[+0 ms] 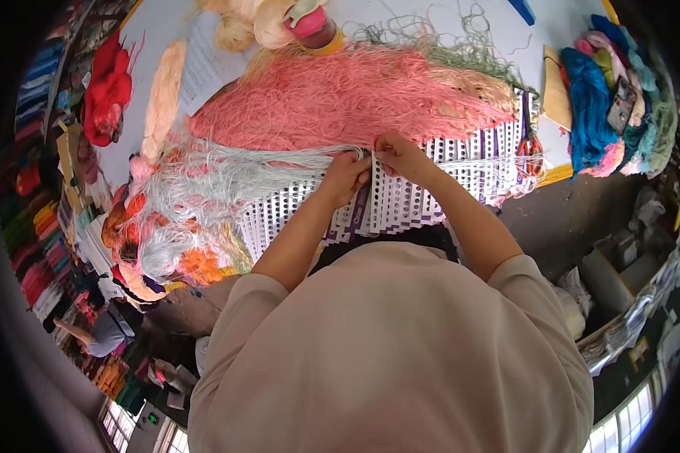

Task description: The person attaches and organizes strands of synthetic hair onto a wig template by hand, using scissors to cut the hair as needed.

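Observation:
Both hands meet over white punched cards (408, 198) at the table's near edge. My left hand (345, 178) has its fingers closed on pale silvery thread (242, 170), which spreads out to the left. Close beside it, my right hand (399, 158) is pinched at the upper end of the cards; what lies between its fingertips is too small to make out. A wide heap of pink thread (317, 102) lies just beyond both hands. The cards stand in a fanned row with dark holes and purple strips.
Red yarn (107, 90) and a peach skein (165, 98) lie at the left. A pink-topped jar (313, 30) is behind the heap. Blue yarn (588, 106) hangs at the right, near orange-handled scissors (533, 151). Another person (109, 331) is at the far lower left.

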`<state>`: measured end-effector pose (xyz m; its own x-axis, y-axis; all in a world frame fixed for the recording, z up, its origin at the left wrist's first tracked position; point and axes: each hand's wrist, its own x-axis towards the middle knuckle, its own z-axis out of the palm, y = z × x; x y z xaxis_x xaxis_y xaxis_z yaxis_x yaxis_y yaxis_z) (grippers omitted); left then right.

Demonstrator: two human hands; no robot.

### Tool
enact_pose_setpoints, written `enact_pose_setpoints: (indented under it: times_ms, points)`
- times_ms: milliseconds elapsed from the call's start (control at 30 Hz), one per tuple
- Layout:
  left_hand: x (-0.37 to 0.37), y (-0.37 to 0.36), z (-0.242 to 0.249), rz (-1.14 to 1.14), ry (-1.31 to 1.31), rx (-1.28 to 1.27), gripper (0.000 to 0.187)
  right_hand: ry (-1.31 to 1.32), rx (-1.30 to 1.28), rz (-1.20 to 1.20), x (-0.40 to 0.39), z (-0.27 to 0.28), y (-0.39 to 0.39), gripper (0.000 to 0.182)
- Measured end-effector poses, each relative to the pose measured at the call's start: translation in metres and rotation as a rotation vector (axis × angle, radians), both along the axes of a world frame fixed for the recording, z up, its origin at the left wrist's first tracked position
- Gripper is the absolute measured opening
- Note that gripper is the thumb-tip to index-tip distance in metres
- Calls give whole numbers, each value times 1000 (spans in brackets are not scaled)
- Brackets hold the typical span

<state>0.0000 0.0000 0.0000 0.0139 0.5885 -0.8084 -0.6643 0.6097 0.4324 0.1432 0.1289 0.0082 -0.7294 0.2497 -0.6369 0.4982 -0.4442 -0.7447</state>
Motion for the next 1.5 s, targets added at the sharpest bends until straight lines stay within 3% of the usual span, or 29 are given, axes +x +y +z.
enact_pose_setpoints:
  times_ms: [167, 300, 367, 433, 467, 567, 967, 1100, 1200, 1267, 1500]
  points:
    - [3, 8, 10, -155, 250, -25, 14, -14, 46, 27, 1, -1, -3, 5]
    - [0, 4, 5, -157, 277, -21, 14, -17, 1, 16, -1, -1, -3, 7]
    - [-4, -1, 1, -25, 160, -43, 13, -54, -84, -97, 0, 2, -2, 11]
    - [-16, -8, 2, -72, 328, -56, 10, -69, -59, -58, 3, -1, 1, 13]
    - [-26, -14, 4, -85, 419, -36, 20, -83, -36, -18, 4, -3, 2, 14]
    - [-48, -33, -4, 9, 398, -65, 37, -92, 40, 10, 4, -3, 0, 20]
    - [-46, -26, 2, 31, 256, -104, 40, -120, 128, 37, 1, -7, -4, 19]
    - [-40, -26, 7, -29, 376, -72, 35, -116, 174, 37, 1, -11, -7, 20]
    - [-47, -27, 21, 91, 182, -49, 22, -140, 213, 57, 2, -12, -6, 20]
    - [-51, -28, 41, 279, -94, 77, 13, -129, 270, 73, 2, -11, -6, 19]
    - [-47, -29, 49, 362, -276, 80, 14, -130, 352, 66, 0, -15, -10, 16]
